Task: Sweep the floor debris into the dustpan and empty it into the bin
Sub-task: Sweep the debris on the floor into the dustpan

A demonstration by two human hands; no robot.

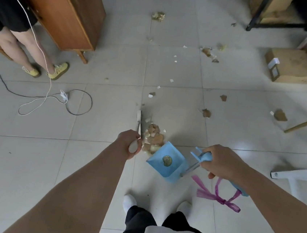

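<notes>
In the lower middle of the frame, our left hand (130, 142) grips the pale grey broom (139, 117), and our right hand (223, 162) holds the upright handle of the light-blue plastic dustpan (176, 167). The brown and cream debris pile (154, 137) lies between broom head and pan lip, touching the lip; we judge the sweep runs down-right.

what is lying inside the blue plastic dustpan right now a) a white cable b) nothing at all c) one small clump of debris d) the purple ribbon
c: one small greenish-brown clump lies in the blue plastic dustpan, while the larger brown debris pile sits outside at its open edge.
</notes>
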